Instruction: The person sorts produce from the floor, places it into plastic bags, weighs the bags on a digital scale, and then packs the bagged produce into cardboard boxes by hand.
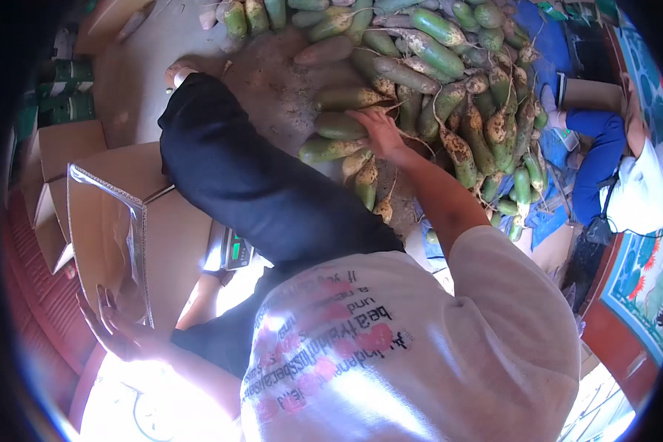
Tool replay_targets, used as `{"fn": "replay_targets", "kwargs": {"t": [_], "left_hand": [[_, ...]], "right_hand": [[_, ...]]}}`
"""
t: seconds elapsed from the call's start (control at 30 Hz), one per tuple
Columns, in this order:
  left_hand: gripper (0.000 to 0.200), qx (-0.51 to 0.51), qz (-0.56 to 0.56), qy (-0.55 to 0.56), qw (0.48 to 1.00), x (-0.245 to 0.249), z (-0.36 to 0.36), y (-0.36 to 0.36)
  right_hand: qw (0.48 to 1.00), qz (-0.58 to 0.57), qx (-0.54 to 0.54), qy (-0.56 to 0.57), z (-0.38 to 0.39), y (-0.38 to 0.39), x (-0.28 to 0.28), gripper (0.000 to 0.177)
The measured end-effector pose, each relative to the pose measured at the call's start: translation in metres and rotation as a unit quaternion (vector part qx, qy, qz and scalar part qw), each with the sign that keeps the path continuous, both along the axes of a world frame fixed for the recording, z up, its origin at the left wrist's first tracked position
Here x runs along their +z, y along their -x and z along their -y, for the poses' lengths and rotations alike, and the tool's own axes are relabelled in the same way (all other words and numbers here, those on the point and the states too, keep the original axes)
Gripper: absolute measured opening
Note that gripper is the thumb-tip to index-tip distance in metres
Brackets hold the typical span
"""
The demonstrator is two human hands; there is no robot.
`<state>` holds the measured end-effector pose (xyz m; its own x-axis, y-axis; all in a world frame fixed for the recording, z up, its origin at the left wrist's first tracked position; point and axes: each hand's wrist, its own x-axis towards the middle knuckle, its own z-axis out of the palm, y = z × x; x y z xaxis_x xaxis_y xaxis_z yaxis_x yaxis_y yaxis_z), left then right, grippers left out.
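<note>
Green radishes with soil on their roots form a big pile [427,81] on the ground at the top. My right hand [381,136] reaches to the pile's near left side, its fingers wrapped over the root end of a green radish [339,126]. Another green radish [324,149] lies right beside that one. At the lower left my left hand [118,329] is raised with its fingers apart and nothing in it, close to the edge of an open cardboard box [177,247]. Clear plastic film [136,258] shows at the box's opening.
A scale with a green display [237,252] is beside my leg. Further cardboard [70,147] and green boxes [65,88] stand at the left. Another person [633,177] in blue trousers sits at the right, beyond the pile, near a second scale [567,138].
</note>
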<state>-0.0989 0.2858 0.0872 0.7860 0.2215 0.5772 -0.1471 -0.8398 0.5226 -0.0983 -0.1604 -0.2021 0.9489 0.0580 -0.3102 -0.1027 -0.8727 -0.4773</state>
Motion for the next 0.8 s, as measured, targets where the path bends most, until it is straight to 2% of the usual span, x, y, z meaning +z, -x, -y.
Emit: {"fn": "replay_targets", "kwargs": {"t": [0.1, 0.2, 0.27, 0.33, 0.37, 0.4, 0.47, 0.53, 0.57, 0.6, 0.7, 0.8], "left_hand": [[0.042, 0.008, -0.004, -0.044, 0.999, 0.002, 0.001, 0.001], [0.036, 0.032, -0.030, -0.001, 0.999, 0.002, -0.003, 0.006], [0.040, 0.011, -0.010, -0.025, 1.000, -0.001, -0.012, 0.006], [0.040, -0.001, 0.012, -0.026, 1.000, 0.001, -0.014, 0.002], [0.040, -0.001, 0.010, -0.022, 1.000, 0.002, -0.016, 0.001], [0.039, -0.001, 0.009, -0.018, 1.000, 0.002, -0.023, 0.001], [0.038, 0.012, 0.008, -0.005, 1.000, 0.008, -0.018, 0.000], [0.037, 0.041, 0.008, 0.015, 0.999, 0.013, 0.000, -0.002], [0.038, 0.032, 0.012, 0.012, 0.999, 0.012, 0.003, -0.002], [0.038, 0.024, 0.016, 0.009, 1.000, 0.012, 0.004, -0.002], [0.038, 0.015, 0.024, 0.002, 1.000, 0.013, 0.001, 0.001], [0.040, 0.022, 0.028, -0.033, 0.999, 0.016, 0.002, 0.007]], "right_hand": [[0.996, 0.012, -0.057, 0.071, -0.006, 0.010, 0.003, 0.069], [0.989, 0.069, -0.122, 0.039, 0.005, 0.036, 0.002, 0.067], [0.974, 0.151, -0.167, 0.002, 0.018, 0.064, 0.012, 0.063], [0.962, 0.156, -0.219, 0.043, 0.040, 0.096, 0.046, 0.059], [0.938, 0.234, -0.238, 0.094, 0.056, 0.114, 0.049, 0.056], [0.920, 0.240, -0.275, 0.143, 0.077, 0.133, 0.045, 0.056], [0.887, 0.126, -0.374, 0.240, 0.103, 0.163, 0.054, 0.072], [0.878, 0.038, -0.386, 0.279, 0.118, 0.192, 0.045, 0.077], [0.871, -0.005, -0.390, 0.297, 0.122, 0.202, 0.040, 0.079], [0.871, -0.045, -0.417, 0.256, 0.123, 0.204, 0.038, 0.085], [0.861, 0.025, -0.452, 0.229, 0.136, 0.216, -0.010, 0.086], [0.834, -0.021, -0.495, 0.243, 0.123, 0.202, -0.002, 0.087]]}}
